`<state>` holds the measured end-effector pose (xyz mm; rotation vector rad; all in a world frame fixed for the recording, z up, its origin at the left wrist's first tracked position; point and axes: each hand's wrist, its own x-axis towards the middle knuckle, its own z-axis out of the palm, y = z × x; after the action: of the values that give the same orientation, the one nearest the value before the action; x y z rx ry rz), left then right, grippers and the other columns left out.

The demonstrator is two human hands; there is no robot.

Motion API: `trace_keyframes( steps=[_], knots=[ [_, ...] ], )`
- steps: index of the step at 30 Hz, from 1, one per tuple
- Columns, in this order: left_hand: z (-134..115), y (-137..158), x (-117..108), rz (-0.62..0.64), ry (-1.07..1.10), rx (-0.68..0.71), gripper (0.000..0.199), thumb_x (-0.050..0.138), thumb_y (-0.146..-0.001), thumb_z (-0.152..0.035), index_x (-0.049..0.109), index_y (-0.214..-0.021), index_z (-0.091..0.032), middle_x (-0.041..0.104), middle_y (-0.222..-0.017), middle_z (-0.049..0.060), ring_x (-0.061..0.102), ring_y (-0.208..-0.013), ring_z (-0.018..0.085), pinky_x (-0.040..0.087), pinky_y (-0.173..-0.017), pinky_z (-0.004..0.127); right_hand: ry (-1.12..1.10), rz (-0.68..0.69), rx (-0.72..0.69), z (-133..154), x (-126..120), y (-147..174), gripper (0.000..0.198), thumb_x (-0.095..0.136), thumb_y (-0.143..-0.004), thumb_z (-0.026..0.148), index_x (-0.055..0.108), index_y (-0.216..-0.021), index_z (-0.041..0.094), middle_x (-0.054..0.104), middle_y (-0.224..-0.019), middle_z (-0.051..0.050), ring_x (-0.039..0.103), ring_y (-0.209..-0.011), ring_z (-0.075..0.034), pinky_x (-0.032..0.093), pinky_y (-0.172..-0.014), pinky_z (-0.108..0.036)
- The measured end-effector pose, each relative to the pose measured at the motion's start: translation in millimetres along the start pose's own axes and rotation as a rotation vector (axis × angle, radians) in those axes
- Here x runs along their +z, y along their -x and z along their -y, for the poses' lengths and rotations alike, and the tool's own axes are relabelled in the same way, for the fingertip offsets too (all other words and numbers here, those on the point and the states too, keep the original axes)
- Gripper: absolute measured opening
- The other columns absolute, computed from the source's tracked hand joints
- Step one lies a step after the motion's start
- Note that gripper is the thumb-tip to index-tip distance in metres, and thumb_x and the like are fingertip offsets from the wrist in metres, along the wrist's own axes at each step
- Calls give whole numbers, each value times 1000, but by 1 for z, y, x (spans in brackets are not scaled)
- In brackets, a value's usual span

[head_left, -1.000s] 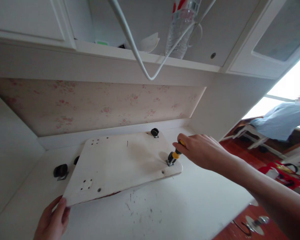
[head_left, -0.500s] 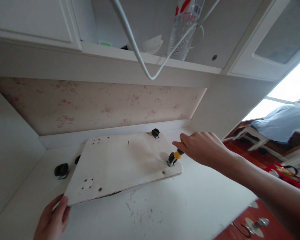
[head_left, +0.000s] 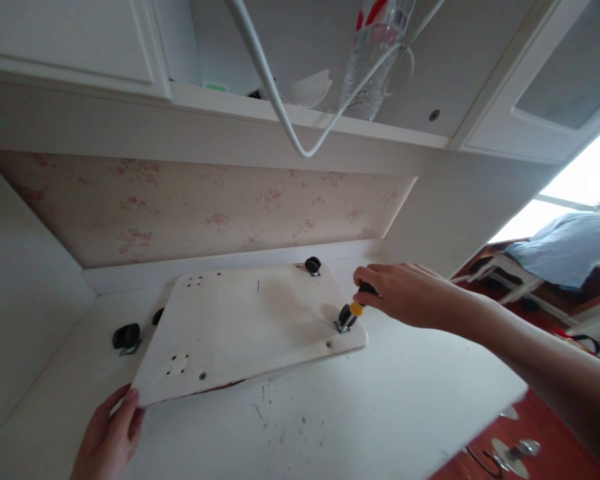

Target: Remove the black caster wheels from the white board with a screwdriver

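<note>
A white board [head_left: 240,333] with rounded corners lies on the white desk. My left hand [head_left: 111,427] grips its near left corner, thumb on top and fingers at the edge. In my right hand [head_left: 395,293] is a screwdriver [head_left: 357,308] with a yellow and black handle. Its shaft points down at the metal plate of a black caster [head_left: 347,316] at the board's right end; the tip is hard to make out. Another caster [head_left: 313,265] stands at the far right corner. Bare screw holes [head_left: 178,365] show at the left end.
One loose caster [head_left: 127,337] lies left of the board, and another [head_left: 157,316] is partly hidden behind its edge. A white cable [head_left: 305,152] hangs in front of the shelf, which holds a plastic bottle [head_left: 367,80]. A person [head_left: 570,247] is at the far right.
My right hand's fingers have shifted and wrapped round the screwdriver handle, which stays over the same caster. The left hand keeps its hold on the board. The view has moved slightly.
</note>
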<state>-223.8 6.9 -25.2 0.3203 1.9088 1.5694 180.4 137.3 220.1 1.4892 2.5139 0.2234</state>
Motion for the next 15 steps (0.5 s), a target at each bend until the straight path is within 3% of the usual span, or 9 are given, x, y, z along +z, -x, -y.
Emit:
trace_keyframes(
  steps=[2, 5, 7, 9, 12, 15],
  knots=[
    [3, -2, -2, 33, 19, -72, 49, 73, -52, -48, 64, -94, -26, 61, -77, -2, 55, -67, 12, 48, -53, 18, -65, 7, -52, 1, -2, 1, 33, 41, -93, 50, 58, -105, 26, 69, -100, -6, 65, -76, -23, 41, -60, -34],
    [7, -4, -4, 39, 26, -86, 53, 74, -53, -50, 63, -99, -28, 60, -80, -3, 56, -72, 12, 49, -56, 17, 76, -24, 117, 3, -2, 0, 53, 30, -92, 64, 61, -98, 21, 69, -86, -11, 66, -73, -30, 41, -59, -38],
    [7, -4, -4, 40, 24, -84, 54, 74, -54, -50, 62, -101, -28, 60, -82, -2, 56, -73, 13, 49, -57, 17, 184, -38, 201, 4, -2, -1, 60, 22, -94, 63, 63, -92, 18, 67, -74, -14, 66, -70, -32, 40, -59, -40],
    [5, -3, -4, 44, 24, -89, 54, 74, -54, -50, 62, -101, -27, 60, -85, -1, 56, -73, 13, 49, -56, 17, 156, -18, 137, 1, -1, -1, 52, 23, -97, 53, 62, -93, 18, 68, -75, -12, 66, -70, -29, 40, -60, -39],
    [2, -2, -3, 55, 27, -100, 53, 74, -54, -49, 62, -101, -26, 60, -86, -1, 56, -73, 13, 49, -56, 18, -36, 24, -44, -3, -2, 0, 38, 30, -96, 47, 59, -103, 23, 69, -92, -8, 65, -73, -23, 42, -63, -36],
    [1, -1, -2, 43, 41, -91, 50, 73, -56, -47, 62, -100, -25, 60, -84, -1, 55, -70, 13, 49, -56, 20, -30, 19, 40, -3, -1, -1, 48, 31, -93, 59, 61, -104, 24, 69, -91, -10, 66, -74, -27, 43, -65, -40]
  ],
)
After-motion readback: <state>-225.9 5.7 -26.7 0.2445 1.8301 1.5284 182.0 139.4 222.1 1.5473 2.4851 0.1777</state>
